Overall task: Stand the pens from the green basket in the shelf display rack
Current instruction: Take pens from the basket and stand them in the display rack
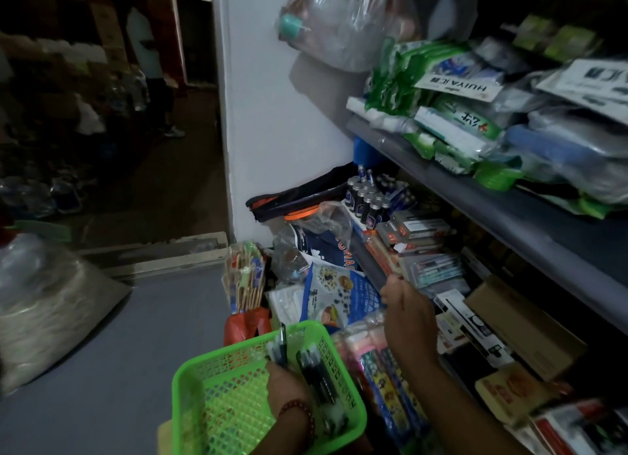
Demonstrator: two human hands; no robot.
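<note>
A bright green mesh basket (217, 400) sits low in the middle. Several dark pens (317, 378) lie along its right side. My left hand (287, 385), a bead bracelet on its wrist, is inside the basket and pinches a black pen (282, 344) that sticks upright. My right hand (406, 313) reaches to the lower shelf, its fingertips at the grey shelf lip beside clear boxes of pens (433, 271). Its fingers point away from me, so what they hold is hidden.
The lower shelf is crammed with stationery boxes (413, 230), small bottles (365, 199) and cartons (516, 322). Packets (452, 128) pile on the upper grey shelf (530, 210). Bagged goods (343, 295) crowd beside the white wall (272, 114). A plastic sack (40, 301) lies on the grey floor at left.
</note>
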